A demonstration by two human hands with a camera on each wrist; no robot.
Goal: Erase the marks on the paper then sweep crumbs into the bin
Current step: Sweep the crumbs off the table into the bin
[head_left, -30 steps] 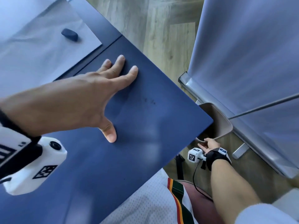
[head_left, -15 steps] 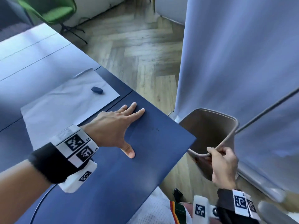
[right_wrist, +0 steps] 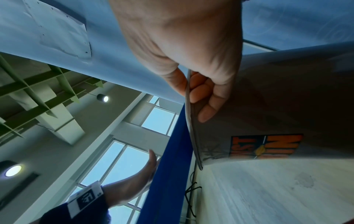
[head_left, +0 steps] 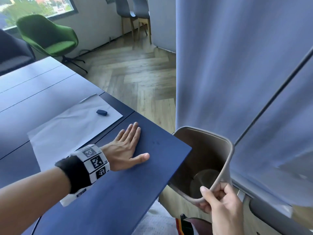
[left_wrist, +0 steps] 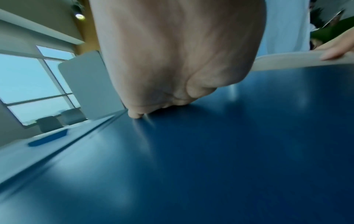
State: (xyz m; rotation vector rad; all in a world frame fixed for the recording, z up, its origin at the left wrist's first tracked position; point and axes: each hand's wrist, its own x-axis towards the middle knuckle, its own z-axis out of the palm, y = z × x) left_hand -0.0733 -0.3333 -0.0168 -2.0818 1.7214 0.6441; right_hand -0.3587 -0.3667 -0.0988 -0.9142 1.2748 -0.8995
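Right hand [head_left: 220,203] pinches the bin [head_left: 227,160] rim, holding its mouth against the table [head_left: 118,192] corner to catch crumbs [head_left: 156,142]. Left hand [head_left: 126,148], fingers straight and together, lies flat at 9 o'clock of them, placed to sweep. The bin's orange sticker [right_wrist: 265,146] is unreadable.

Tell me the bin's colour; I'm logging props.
Taupe plastic bin, clearest in the head view.
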